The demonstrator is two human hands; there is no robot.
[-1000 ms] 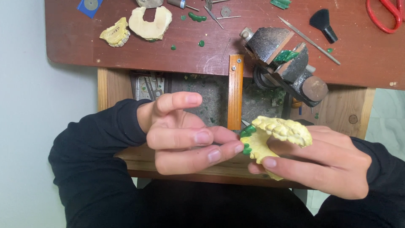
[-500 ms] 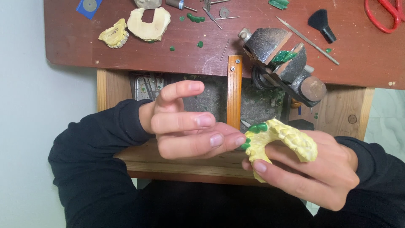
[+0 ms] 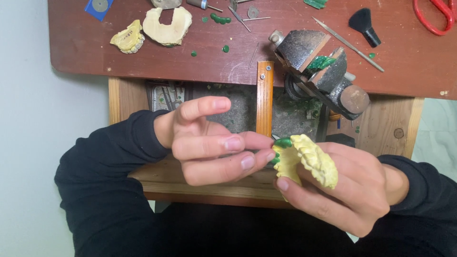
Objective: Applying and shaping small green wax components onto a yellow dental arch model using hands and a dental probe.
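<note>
Head view, looking down over the front edge of the bench [image 3: 143,57].

My right hand [image 3: 342,190] has its grip closed around a yellow dental cast [image 3: 307,162], thumb under the near edge and fingers wrapped behind it. The cast sits tilted in the palm, tooth ridge facing up and to the right. It is held in the air, in front of the bench edge and above my lap, not resting on anything.

A dab of green wax [image 3: 283,143] clings to the cast's left end. My left hand [image 3: 209,147] meets the cast there: the middle and ring fingertips press against the wax, the index finger is lifted and points right, clear of the cast. I cannot tell whether the left grip pinches anything; the thumb is hidden behind the fingers. Something thin and dark shows just at the wax, too small to identify.

On the bench, well apart from both hands:
- a dark metal vise [image 3: 323,71] at centre right, with green material between its jaws
- two more casts at upper left, a small yellow one [image 3: 127,38] just beside a larger pale one [image 3: 167,26]
- scattered green wax crumbs [image 3: 224,48]
- a small black brush [image 3: 363,23]
- red scissors [image 3: 435,19] at the top right corner

A wooden upright [image 3: 264,95] stands below the bench edge, behind my left fingertips.
</note>
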